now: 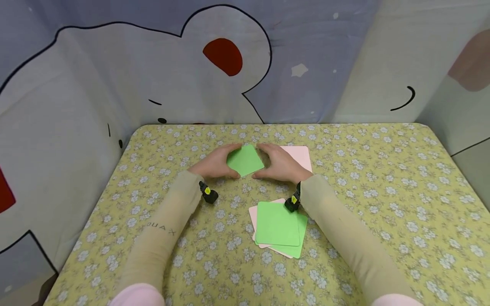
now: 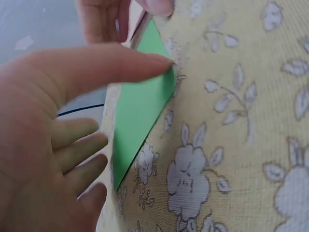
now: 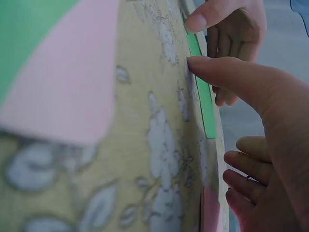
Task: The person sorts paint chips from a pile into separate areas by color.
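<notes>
A green square card (image 1: 245,160) lies on the floral cloth between the two hands, its corners turned askew. My left hand (image 1: 219,162) is at its left side, with the thumb (image 2: 145,67) over the near corner and the other fingers spread towards the far edge. Across from it, my right hand (image 1: 281,163) has thumb and fingers parted near the card's right side. The right thumb (image 3: 217,72) overlaps the green card's edge in the right wrist view. Nothing shows pinched in the right hand.
Pink cards (image 1: 300,156) lie partly behind the right hand. Nearer the body, a loose pile of green cards (image 1: 277,223) and pink cards (image 1: 252,214) is fanned unevenly beneath the right wrist. The floral tablecloth (image 1: 383,191) meets a patterned curtain (image 1: 306,97) at the back.
</notes>
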### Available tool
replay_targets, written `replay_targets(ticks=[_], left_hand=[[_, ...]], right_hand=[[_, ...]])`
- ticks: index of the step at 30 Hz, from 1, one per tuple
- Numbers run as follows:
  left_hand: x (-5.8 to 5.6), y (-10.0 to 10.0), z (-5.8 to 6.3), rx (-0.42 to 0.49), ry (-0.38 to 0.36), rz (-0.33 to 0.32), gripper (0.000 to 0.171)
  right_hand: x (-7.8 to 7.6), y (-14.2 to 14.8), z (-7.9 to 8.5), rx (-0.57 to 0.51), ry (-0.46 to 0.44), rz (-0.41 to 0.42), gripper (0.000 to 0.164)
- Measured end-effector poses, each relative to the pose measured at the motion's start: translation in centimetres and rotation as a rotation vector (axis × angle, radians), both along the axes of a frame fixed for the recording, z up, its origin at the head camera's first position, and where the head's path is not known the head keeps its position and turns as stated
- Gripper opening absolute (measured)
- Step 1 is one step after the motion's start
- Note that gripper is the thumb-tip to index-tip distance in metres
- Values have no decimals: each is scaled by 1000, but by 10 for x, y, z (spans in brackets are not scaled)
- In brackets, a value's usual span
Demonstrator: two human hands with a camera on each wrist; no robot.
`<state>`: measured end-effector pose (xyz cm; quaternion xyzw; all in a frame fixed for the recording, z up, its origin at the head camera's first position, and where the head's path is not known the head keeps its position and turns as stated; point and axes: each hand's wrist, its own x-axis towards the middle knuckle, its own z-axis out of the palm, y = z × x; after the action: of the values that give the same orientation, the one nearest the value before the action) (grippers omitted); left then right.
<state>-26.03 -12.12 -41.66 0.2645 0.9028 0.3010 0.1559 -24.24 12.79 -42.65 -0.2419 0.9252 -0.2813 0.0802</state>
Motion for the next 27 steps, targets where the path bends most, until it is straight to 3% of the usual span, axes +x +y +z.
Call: replay_targets(ticks=[5, 8, 18, 27], left_hand=[[0, 5, 0, -79, 30, 62, 108], [-1, 9, 0, -112, 55, 54, 105], [-2, 11, 3, -27, 16, -37, 95], [3, 11, 4, -14, 52, 10, 82]], right_hand=[[-1, -3, 2, -7, -11, 11, 103], [0, -3, 2, -6, -24, 9, 103], [0, -1, 3, 26, -29, 15, 105], [8, 4, 14, 33, -30, 30, 103]])
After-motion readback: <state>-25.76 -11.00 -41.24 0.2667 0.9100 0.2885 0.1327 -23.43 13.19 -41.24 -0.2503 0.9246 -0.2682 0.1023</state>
